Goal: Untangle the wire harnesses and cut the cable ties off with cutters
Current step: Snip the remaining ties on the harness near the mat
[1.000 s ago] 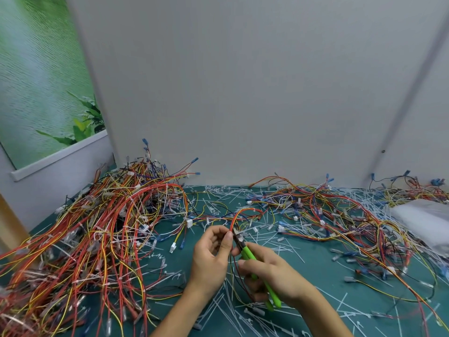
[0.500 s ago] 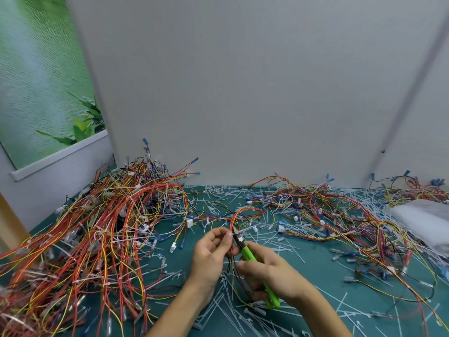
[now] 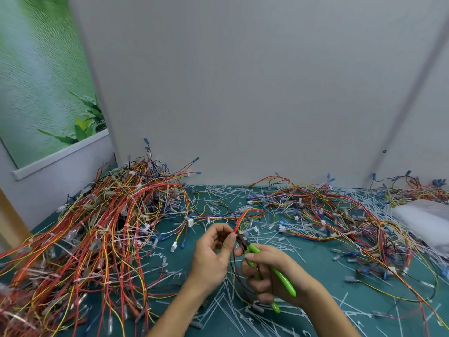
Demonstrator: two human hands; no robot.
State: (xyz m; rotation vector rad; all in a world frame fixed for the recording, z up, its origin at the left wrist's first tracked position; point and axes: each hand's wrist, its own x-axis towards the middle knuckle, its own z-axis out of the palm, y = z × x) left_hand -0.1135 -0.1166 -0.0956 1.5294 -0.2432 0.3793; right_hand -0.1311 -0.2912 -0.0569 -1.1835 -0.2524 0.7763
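Cutters (image 3: 253, 249) gripped by right hand (image 3: 273, 276) met red wires (image 3: 239, 223) pinched by left hand (image 3: 211, 257), so a slip could nick insulation.

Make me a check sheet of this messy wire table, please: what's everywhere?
Surface: teal-green table mat, mostly covered.
Job's things: green-handled metal cutters, tip at a small red-and-orange wire bundle.
Clutter: cut white plastic cable ties scattered all over; white plastic bag far right.
Grippers: left hand pinches the bundle; right hand grips the cutters.
Cables: big tangled red, orange and yellow harness pile at left; flatter spread at right.
Surroundings: plain grey wall panels; green leafy poster at left.
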